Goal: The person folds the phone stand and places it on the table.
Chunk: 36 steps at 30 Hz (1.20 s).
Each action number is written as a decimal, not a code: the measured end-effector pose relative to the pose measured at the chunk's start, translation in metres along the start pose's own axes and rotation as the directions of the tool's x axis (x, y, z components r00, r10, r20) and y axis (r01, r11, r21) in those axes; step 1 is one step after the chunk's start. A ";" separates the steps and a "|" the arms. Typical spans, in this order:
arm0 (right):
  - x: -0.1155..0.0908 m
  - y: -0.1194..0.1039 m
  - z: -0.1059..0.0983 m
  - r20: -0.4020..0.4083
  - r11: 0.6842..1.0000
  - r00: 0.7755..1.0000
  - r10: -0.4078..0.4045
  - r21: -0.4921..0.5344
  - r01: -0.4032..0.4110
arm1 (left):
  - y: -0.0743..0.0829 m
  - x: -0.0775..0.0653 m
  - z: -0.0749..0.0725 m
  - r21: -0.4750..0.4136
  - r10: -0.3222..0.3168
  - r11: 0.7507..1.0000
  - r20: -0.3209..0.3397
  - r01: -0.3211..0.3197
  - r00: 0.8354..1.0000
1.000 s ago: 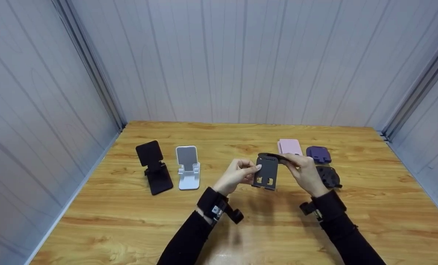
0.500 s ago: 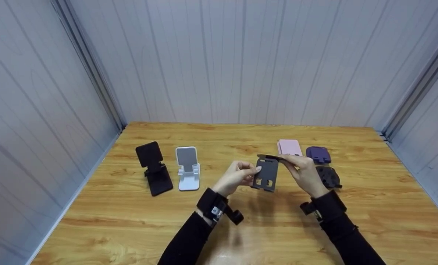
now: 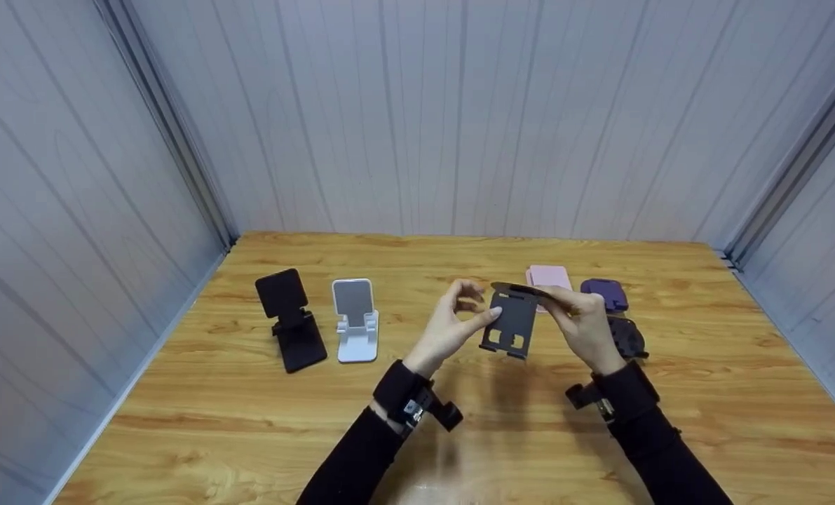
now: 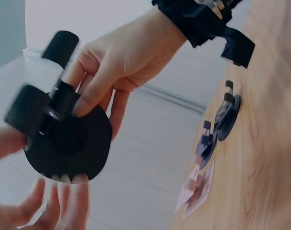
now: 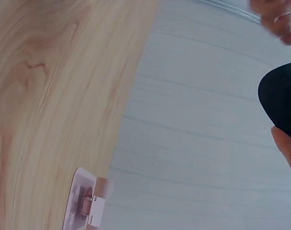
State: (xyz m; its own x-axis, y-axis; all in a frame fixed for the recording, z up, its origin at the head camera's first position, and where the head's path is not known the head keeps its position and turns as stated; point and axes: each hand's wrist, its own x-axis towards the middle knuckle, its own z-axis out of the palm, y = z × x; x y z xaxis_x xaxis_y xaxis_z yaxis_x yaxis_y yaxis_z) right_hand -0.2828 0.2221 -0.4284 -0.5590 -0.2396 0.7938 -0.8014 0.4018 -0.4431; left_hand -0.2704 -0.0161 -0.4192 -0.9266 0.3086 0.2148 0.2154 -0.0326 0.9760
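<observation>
A black folding phone stand [image 3: 514, 326] is held in the air above the table, its slotted plate hanging down and its rounded base on top. My right hand [image 3: 587, 326] grips the stand at its base and hinge side. On the plate's upper left rests the thumb of my left hand [image 3: 452, 324], while its other fingers are bent loosely away from the plate. From the left wrist, the round base [image 4: 71, 148] faces the camera, with the left fingers [image 4: 71, 201] blurred near its rim. The right wrist view shows just part of the base [image 5: 282, 98].
At the left stand an unfolded black phone stand [image 3: 301, 344] and an unfolded white one [image 3: 358, 344]. Behind and beside the right hand lie a pink folded stand [image 3: 550, 276], a purple one [image 3: 605, 293] and a dark one [image 3: 627, 338]. Panel walls [image 3: 424, 140] enclose the wooden table [image 3: 214, 421].
The left fingers have come off the stand, leaving the thumb on its plate. The stand is slightly higher and its plate tilted a little differently. The right hand keeps its hold.
</observation>
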 end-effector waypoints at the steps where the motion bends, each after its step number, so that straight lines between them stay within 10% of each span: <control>1: 0.000 -0.001 0.001 -0.004 1.000 1.000 0.008 0.012 -0.008 | -0.001 0.000 -0.001 0.015 0.017 1.000 0.009 -0.018 1.000; 8: 0.002 -0.005 0.005 0.013 0.997 1.000 0.015 0.073 -0.016 | -0.005 0.000 -0.008 0.011 0.066 0.998 0.154 -0.068 0.986; 17: -0.001 -0.007 0.014 0.050 0.949 0.987 0.154 0.269 -0.162 | -0.011 0.003 -0.006 -0.065 0.084 0.995 0.148 -0.075 0.985; 36: -0.005 -0.017 0.028 0.158 0.732 0.841 0.517 0.428 -0.530 | -0.011 0.006 -0.003 -0.025 -0.005 1.000 0.000 0.005 1.000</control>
State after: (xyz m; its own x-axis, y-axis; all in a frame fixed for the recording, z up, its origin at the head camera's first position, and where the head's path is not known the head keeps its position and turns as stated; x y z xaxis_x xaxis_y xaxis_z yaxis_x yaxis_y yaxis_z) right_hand -0.2724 0.1917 -0.4371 -0.9182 -0.1332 0.3729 -0.3813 0.0428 -0.9235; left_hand -0.2788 -0.0170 -0.4282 -0.9277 0.3087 0.2102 0.2033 -0.0547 0.9776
